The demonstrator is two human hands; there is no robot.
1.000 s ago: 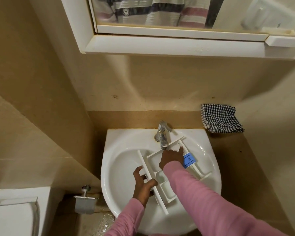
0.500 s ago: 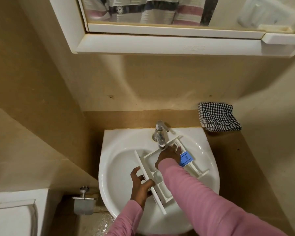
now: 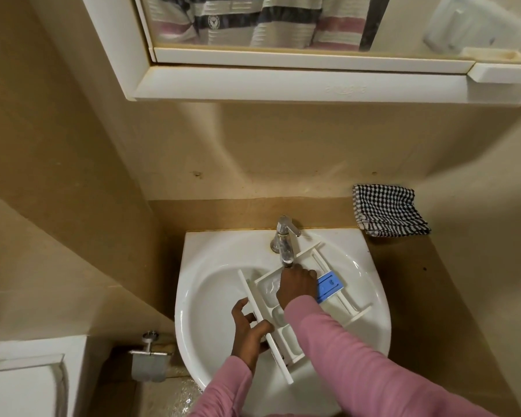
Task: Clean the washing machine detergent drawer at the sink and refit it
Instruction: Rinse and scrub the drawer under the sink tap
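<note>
**Drawer in the basin, under the tap**

I see the detergent drawer (image 3: 268, 291) lying across the sink (image 3: 211, 251), its far end under the tap (image 3: 283, 242). The left hand (image 3: 248, 332) grips its front panel. The right hand (image 3: 297, 285) rests knuckles-up inside it, beside the blue insert (image 3: 330, 285). I cannot tell what its fingers hold.

- A black-and-white checked cloth (image 3: 390, 210) lies folded on the tan ledge (image 3: 409, 266), in the corner against the wall.
- A white-framed mirror cabinet (image 3: 298, 85) hangs above.
- 1 metal paper holder (image 3: 149, 361) sits low, beside a white cistern (image 3: 27, 383).
</note>
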